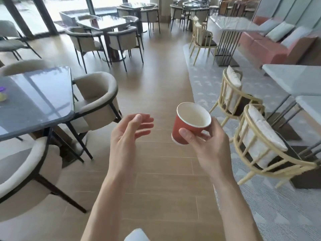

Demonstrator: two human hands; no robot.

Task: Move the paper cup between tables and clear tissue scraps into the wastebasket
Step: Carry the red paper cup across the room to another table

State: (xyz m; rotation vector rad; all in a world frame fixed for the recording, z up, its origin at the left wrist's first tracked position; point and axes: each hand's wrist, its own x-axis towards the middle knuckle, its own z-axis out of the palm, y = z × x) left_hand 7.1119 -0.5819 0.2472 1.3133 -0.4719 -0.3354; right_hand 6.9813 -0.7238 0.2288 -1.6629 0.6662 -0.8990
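Observation:
A red paper cup [180,129] with a white inside is held in the air over the wooden aisle floor, tilted with its mouth toward me. My right hand [206,145] grips it, thumb on the near side and fingers round the far side. The cup looks empty. My left hand [128,134] hovers to the left of the cup, palm up, fingers relaxed and holding nothing. No tissue scraps or wastebasket show in this view.
A dark glossy table [34,101] with beige armchairs [97,100] stands at the left. Pale tables [295,79] and yellow-framed chairs [257,136] line the right on grey carpet. The wooden aisle [156,80] runs ahead toward more tables and windows.

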